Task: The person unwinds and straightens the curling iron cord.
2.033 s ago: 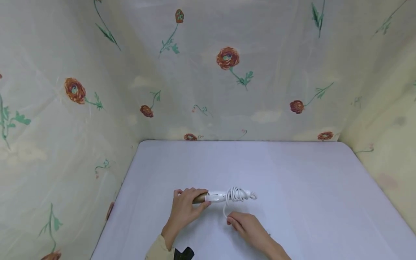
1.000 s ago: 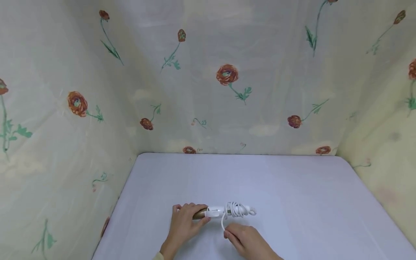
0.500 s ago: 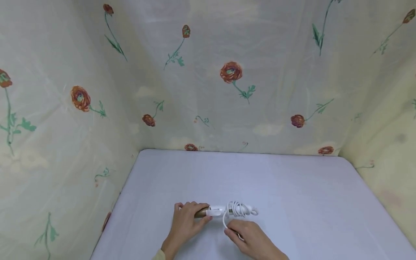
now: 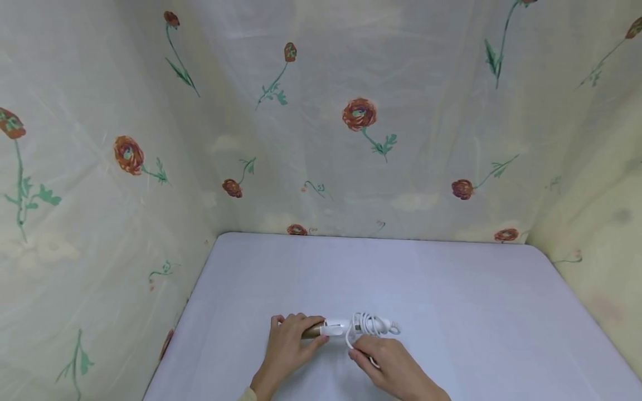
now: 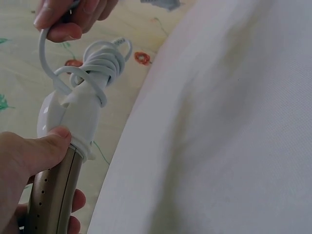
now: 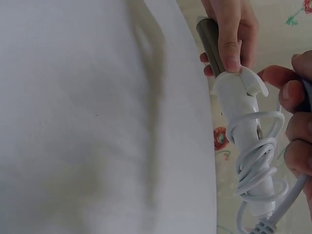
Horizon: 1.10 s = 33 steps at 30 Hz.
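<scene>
A curling iron (image 4: 333,327) with a white handle and a brown-gold barrel (image 5: 54,190) lies crosswise in both hands' reach. My left hand (image 4: 287,342) grips the barrel, its thumb by the joint with the handle. White cord (image 6: 256,165) is wound in several loops around the handle's far end. A loose stretch of that cord runs down from the coil to my right hand (image 4: 388,362), which pinches it between thumb and fingers. Something dark shows between the right fingers (image 6: 295,92); what it is cannot be told.
Under the hands is a white table (image 4: 451,295) with rounded far corners. Flower-printed cloth (image 4: 321,139) hangs behind it and along both sides.
The head view has tilted, so the table sits lower. My right hand has come a little nearer the coil, still pinching the cord. My left hand keeps its grip on the barrel.
</scene>
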Each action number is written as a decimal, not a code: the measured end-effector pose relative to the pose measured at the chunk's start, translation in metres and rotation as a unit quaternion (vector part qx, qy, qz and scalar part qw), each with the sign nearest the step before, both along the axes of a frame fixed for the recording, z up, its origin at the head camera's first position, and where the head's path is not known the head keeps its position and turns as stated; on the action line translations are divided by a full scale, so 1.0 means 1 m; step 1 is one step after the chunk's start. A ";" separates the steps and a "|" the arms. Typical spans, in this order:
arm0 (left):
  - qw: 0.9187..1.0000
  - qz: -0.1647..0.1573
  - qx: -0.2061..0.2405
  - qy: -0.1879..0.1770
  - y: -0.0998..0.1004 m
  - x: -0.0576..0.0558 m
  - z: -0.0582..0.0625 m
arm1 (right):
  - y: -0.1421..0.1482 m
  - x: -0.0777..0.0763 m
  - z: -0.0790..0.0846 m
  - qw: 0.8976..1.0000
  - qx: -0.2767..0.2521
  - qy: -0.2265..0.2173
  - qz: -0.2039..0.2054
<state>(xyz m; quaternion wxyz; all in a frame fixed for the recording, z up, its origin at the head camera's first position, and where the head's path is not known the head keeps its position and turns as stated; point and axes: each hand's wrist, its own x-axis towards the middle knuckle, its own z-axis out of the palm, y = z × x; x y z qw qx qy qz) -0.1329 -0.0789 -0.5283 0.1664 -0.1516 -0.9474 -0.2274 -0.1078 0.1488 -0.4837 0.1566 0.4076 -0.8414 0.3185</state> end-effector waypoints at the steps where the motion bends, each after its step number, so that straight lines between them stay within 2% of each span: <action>1: 1.000 -0.001 0.002 -0.001 0.000 0.000 0.000 | 0.000 0.000 0.001 1.000 -0.003 0.003 0.001; 11: 1.000 -0.001 0.005 -0.022 0.004 0.000 0.001 | 0.005 -0.005 0.008 1.000 0.002 -0.008 0.006; 19: 0.999 -0.001 -0.011 -0.034 0.004 0.002 0.001 | 0.005 -0.008 0.010 1.000 0.017 0.012 -0.001; 33: 0.999 -0.016 -0.029 -0.021 0.000 0.002 0.003 | 0.010 -0.022 0.018 1.000 0.007 0.000 0.005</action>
